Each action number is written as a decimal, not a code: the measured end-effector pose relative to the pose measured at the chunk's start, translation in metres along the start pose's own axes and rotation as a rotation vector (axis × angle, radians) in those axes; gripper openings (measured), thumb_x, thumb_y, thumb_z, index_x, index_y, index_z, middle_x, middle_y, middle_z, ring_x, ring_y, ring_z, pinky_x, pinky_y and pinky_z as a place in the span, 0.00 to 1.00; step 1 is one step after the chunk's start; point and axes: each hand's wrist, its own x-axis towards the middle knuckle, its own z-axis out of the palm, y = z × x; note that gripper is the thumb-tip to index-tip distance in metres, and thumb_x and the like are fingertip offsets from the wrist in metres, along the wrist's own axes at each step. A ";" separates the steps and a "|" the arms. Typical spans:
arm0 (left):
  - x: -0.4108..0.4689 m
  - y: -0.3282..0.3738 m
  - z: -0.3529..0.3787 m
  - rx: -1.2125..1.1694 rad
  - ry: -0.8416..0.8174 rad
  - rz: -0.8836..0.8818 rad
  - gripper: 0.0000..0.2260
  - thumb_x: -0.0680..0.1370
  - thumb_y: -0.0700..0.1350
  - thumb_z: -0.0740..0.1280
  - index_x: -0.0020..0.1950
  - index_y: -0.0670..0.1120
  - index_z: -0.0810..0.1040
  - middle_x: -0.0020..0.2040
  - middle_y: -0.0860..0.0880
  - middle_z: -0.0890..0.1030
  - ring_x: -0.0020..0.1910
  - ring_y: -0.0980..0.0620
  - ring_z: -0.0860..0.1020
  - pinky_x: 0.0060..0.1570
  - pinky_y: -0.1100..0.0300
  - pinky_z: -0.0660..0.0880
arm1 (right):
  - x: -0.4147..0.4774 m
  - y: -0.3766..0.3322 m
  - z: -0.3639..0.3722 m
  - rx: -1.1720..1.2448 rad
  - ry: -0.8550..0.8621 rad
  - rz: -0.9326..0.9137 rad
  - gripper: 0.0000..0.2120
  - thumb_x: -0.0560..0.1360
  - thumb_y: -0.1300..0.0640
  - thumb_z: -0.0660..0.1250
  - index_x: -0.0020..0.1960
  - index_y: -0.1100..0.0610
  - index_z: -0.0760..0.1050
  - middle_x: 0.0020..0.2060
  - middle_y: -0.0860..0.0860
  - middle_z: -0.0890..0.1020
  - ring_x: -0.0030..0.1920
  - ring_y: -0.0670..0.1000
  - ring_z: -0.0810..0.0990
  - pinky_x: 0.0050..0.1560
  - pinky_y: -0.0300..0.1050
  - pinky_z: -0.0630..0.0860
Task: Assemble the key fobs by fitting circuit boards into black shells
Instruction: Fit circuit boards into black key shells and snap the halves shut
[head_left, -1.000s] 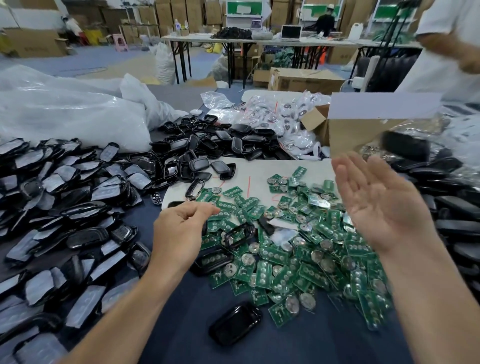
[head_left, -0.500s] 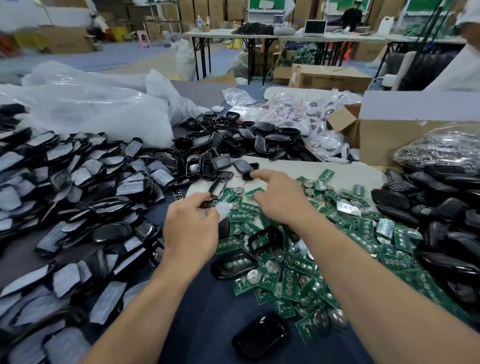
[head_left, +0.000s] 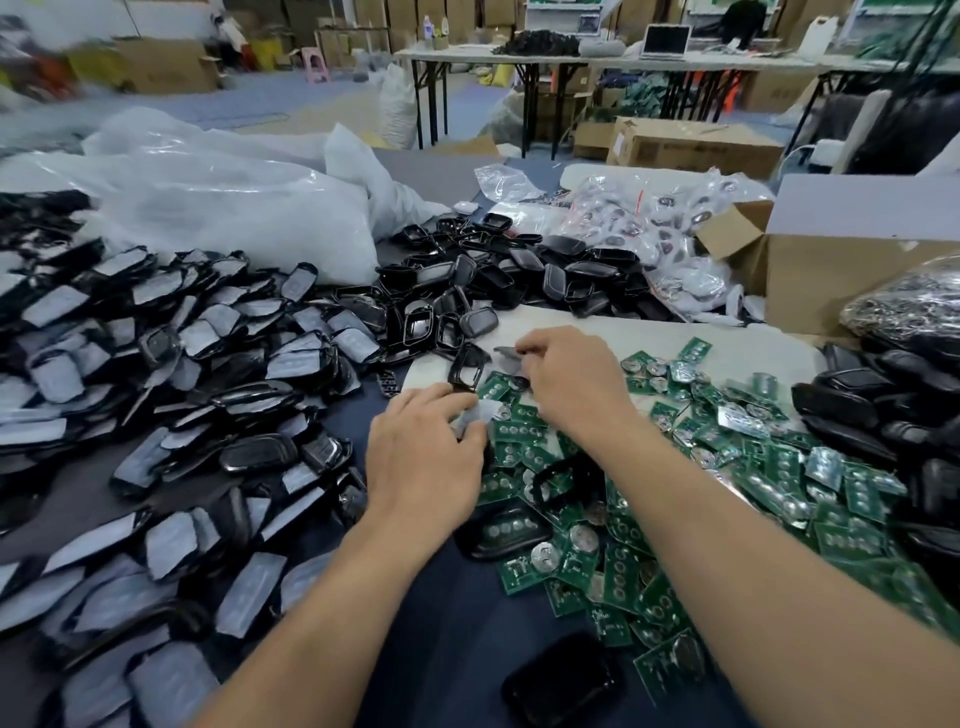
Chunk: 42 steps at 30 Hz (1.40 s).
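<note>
Here left hand (head_left: 426, 457) pinches pale film (head_left: 474, 415), right hand (head_left: 571, 387) a grey part (head_left: 505, 355).

A factory assembly floor: cardboard boxes (head_left: 693, 145) stacked around folding tables (head_left: 519, 60), heaps of black shells (head_left: 171, 364) and circuit boards (head_left: 753, 467) covering the surface (head_left: 431, 613).

The heap of green circuit boards (head_left: 774, 462) lies right of the big pile of black plastic shells (head_left: 156, 364). A brown cardboard box (head_left: 815, 280) stands behind them.
</note>
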 end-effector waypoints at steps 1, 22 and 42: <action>-0.001 0.000 -0.001 -0.008 0.010 0.001 0.15 0.82 0.53 0.66 0.67 0.55 0.82 0.72 0.58 0.77 0.73 0.55 0.68 0.73 0.54 0.61 | -0.010 0.001 -0.006 0.004 0.070 0.017 0.14 0.83 0.58 0.62 0.58 0.49 0.85 0.42 0.48 0.87 0.39 0.53 0.83 0.47 0.52 0.82; -0.006 0.015 -0.015 -1.473 -0.549 -0.145 0.19 0.76 0.43 0.67 0.66 0.46 0.82 0.57 0.49 0.85 0.56 0.54 0.81 0.57 0.56 0.80 | -0.120 0.023 -0.058 0.237 0.079 0.148 0.06 0.79 0.51 0.69 0.52 0.45 0.85 0.36 0.38 0.84 0.38 0.41 0.82 0.43 0.39 0.80; -0.002 0.008 -0.021 -1.500 -0.673 -0.292 0.21 0.78 0.43 0.65 0.72 0.42 0.76 0.62 0.44 0.82 0.60 0.48 0.78 0.52 0.53 0.83 | -0.124 0.018 -0.065 -0.049 -0.072 0.169 0.08 0.78 0.60 0.66 0.46 0.47 0.76 0.44 0.45 0.79 0.43 0.50 0.77 0.47 0.45 0.71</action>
